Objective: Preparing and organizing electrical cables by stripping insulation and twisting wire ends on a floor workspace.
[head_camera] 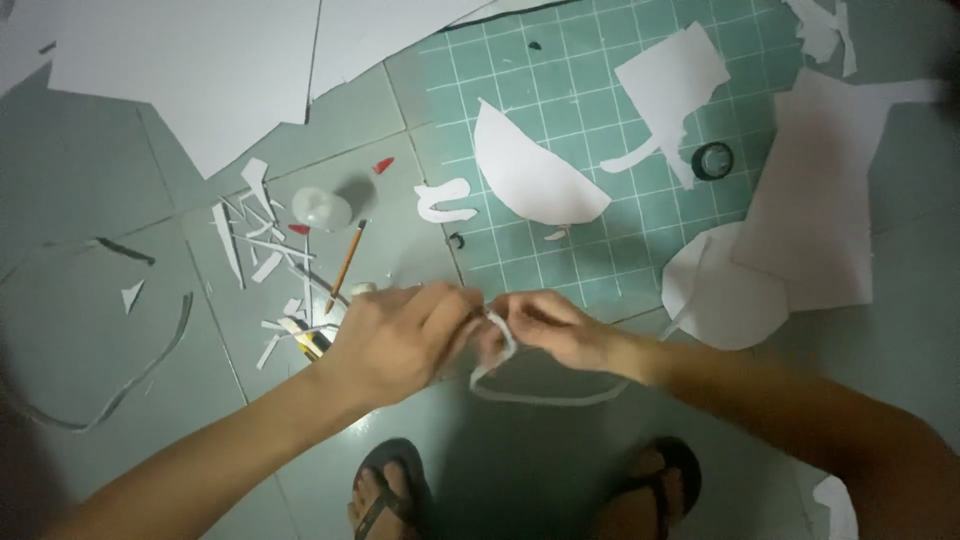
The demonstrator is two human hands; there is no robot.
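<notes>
A thin white curved paper strip [545, 396] hangs pinched between both hands, left hand [395, 340] and right hand [560, 330] fingers closed on it, just below the green gridded cutting mat [600, 100]. Pulling apart would likely tear it.

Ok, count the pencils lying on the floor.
1. The pencil lies on the tiled floor left of the green cutting mat, above the left hand. Others may be hidden under the paper scraps.

Matt paper strip [545, 397]; perhaps rubbery gridded mat [600, 90]
</notes>
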